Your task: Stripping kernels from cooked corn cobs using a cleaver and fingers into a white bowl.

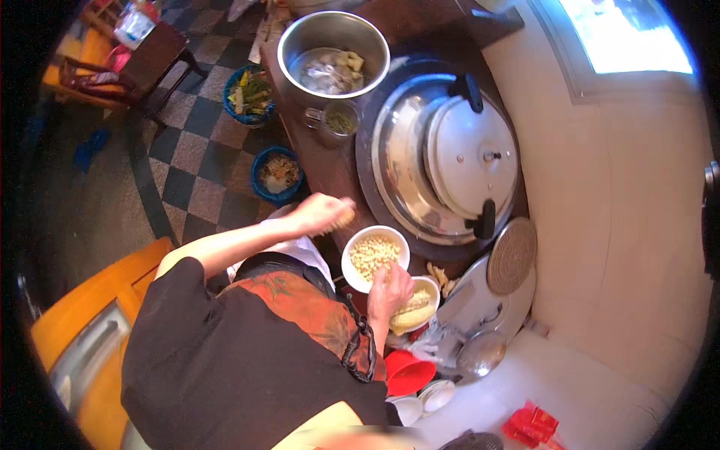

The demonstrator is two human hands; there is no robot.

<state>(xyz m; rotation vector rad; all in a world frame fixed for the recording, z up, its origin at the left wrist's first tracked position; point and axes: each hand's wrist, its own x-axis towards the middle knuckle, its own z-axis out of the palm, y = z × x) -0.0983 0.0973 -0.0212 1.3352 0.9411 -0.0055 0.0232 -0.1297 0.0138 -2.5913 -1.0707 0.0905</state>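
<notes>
My left hand (326,215), blurred, is closed around a tan, elongated piece that looks like a corn cob (339,221), up and left of a white bowl (350,267). Pale yellow corn kernels (371,254) fill much of that bowl. My right hand (389,291) is at the bowl's lower right edge, its fingertips bent down over the kernels; whether they grip anything is hidden. Partly behind this hand, a second white bowl (436,292) holds corn cobs (413,315) with pale kernels on them.
On the dark counter stand an open steel pot (287,67), a glass mug (337,121) and a large steel pan with a lidded pressure cooker (469,157). Two blue-lined bins (256,177) with scraps are on the checked floor. A red bowl (409,374) lies near my right forearm.
</notes>
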